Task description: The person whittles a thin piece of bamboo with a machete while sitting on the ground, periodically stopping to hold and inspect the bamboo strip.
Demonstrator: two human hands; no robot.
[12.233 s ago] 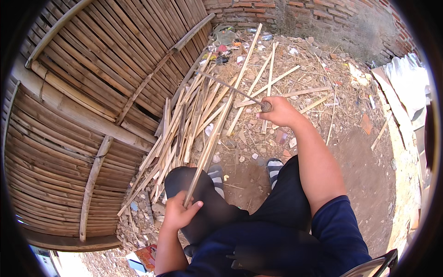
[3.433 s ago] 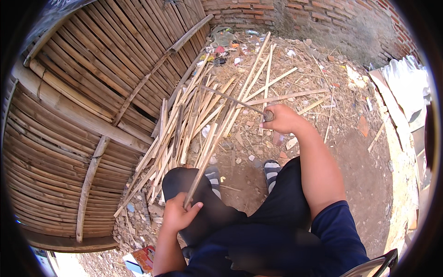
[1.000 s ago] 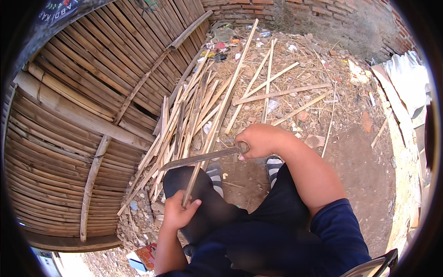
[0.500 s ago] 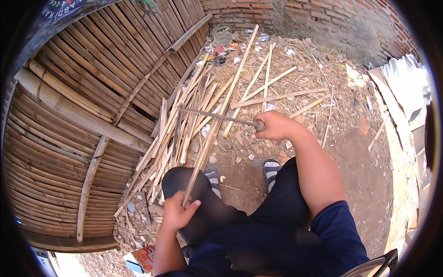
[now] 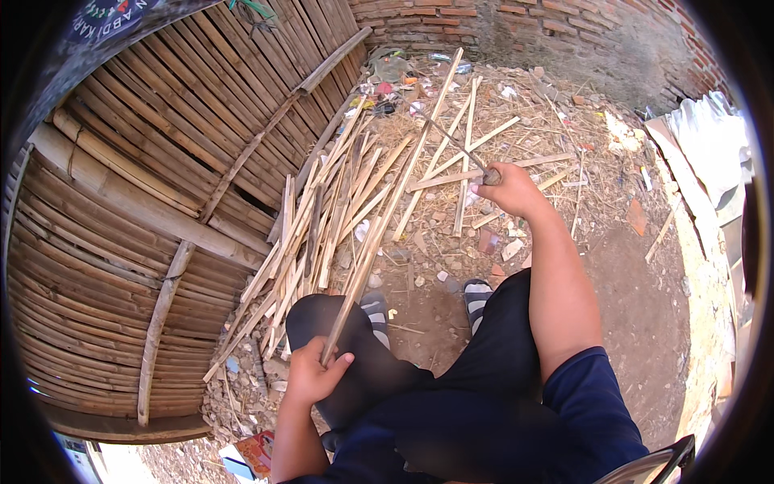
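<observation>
Pale wooden strip [image 5: 401, 187] was found slanting from the person's lap up and away over the littered ground. At far left stood a bamboo-slat wall [image 5: 121, 189]. Beside its foot lay a pile of strips [image 5: 321, 222], mostly lengthwise and overlapping, an arrangement that appeared to leave the space before the feet free. The left hand [image 5: 313, 373] was closed around the strip's near end, thumb to one side, seemingly to steady it. The strip passed above the left knee [image 5: 310, 313], which possibly served as a rest; contact could not be confirmed. Further right, a long-bladed knife [image 5: 459, 150] pointed up and left, its tip beside or across the strip; touching could not be determined. The right hand [image 5: 513, 192] was clamped on its handle, arm extended, apparently keeping the edge clear of the legs.
</observation>
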